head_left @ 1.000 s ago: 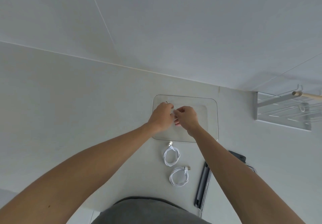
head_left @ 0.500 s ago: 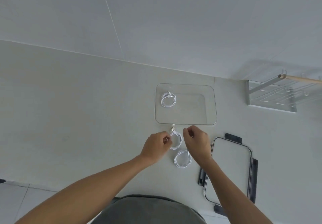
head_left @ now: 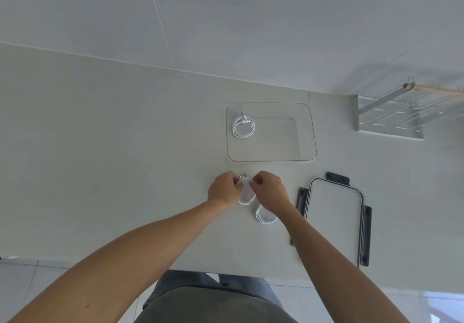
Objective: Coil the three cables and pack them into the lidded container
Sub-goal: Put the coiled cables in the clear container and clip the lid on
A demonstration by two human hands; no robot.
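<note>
A clear rectangular container (head_left: 310, 131) stands open on the pale counter. One coiled white cable (head_left: 243, 126) lies in its left end. Just in front of the container, my left hand (head_left: 223, 190) and my right hand (head_left: 271, 189) both pinch a second coiled white cable (head_left: 246, 194), its metal plug poking up between them. A third coiled white cable (head_left: 265, 216) lies on the counter under my right wrist, partly hidden. The container's lid (head_left: 334, 219), clear with dark clip flaps, rests to the right.
A metal rack (head_left: 391, 119) with a wooden rod stands at the back right against the wall. The counter's front edge runs just below the lid, with tiled floor beyond. Bare counter stretches to the left.
My hands left the first coil in the container and drew back toward me. They closed on the second coil in front of the container.
</note>
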